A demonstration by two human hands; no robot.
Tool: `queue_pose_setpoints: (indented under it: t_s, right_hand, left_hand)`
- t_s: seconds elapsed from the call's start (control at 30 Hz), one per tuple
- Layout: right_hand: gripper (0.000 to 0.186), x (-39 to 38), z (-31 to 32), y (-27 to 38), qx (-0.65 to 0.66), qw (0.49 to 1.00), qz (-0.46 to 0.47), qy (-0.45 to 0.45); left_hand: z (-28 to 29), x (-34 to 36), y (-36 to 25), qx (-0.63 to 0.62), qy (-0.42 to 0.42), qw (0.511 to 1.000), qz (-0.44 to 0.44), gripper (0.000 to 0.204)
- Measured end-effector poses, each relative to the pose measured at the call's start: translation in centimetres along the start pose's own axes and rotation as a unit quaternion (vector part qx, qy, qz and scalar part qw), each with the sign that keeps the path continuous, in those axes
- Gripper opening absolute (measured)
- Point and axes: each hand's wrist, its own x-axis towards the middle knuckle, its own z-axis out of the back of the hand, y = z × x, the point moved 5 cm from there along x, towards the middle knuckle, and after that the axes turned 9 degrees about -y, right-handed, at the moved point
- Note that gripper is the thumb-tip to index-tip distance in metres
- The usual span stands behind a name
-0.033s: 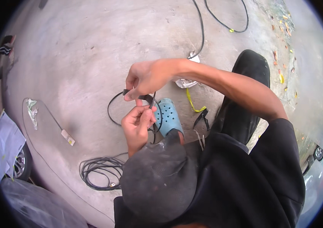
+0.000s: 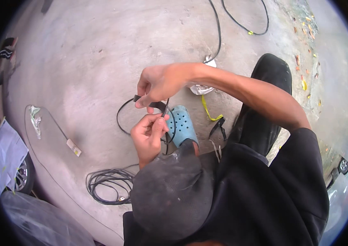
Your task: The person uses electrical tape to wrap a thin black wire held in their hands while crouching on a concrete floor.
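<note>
My left hand (image 2: pixel 149 135) is pinched closed on a thin black cable (image 2: pixel 118 119), which loops out to the left and back round beside my fingers. Above it, my right hand (image 2: pixel 163 84) grips a flat black strip (image 2: pixel 136 99) that looks like tape, between thumb and fingers. That strip runs behind my right fingers towards the cable at my left fingertips; where the two meet is partly hidden. Just beyond my left hand is a light blue clog (image 2: pixel 182 125) with round holes, on my foot.
A coil of black cable (image 2: pixel 104 184) lies left of my knee. A power strip (image 2: pixel 74 147) on a thin cord is farther left. Past my right forearm are a white plastic bag (image 2: pixel 201 89), a yellow strap (image 2: pixel 205 107) and more black cable (image 2: pixel 219 33). A wheel (image 2: pixel 24 176) stands at the left edge.
</note>
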Motion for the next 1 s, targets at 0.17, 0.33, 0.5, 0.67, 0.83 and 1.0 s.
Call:
queue_pose_setpoints:
  t_s: [0.17,0.33,0.5,0.67,0.83,1.0]
  right_hand:
    - [0.033,-0.2,-0.3,-0.1,-0.01,0.998,-0.055,0.008]
    - [0.032,0.6,-1.1,1.1,-0.053,0.998,-0.03,0.006]
    - [0.031,0.5,-1.0,1.1,-0.084,0.995,0.01,-0.052]
    - [0.026,-0.8,-1.3,2.8,0.005,0.997,0.046,-0.065]
    - [0.025,-2.5,-1.2,2.8,-0.02,0.991,0.07,-0.11]
    - [0.029,-5.7,-1.2,1.6,0.031,0.993,0.028,-0.106]
  left_hand:
    - [0.1,0.1,-2.0,0.155,-0.035,0.969,-0.191,0.009]
    - [0.1,-0.7,-4.8,0.326,-0.043,0.878,-0.349,0.008]
    - [-1.1,0.0,-4.3,0.325,-0.022,0.832,-0.45,0.011]
    - [-1.2,0.0,-4.0,0.321,-0.049,0.839,-0.437,0.009]
    - [-0.5,0.9,-1.5,0.331,-0.059,0.872,-0.355,0.011]
    - [-0.2,3.2,0.6,0.097,0.002,0.975,-0.202,0.021]
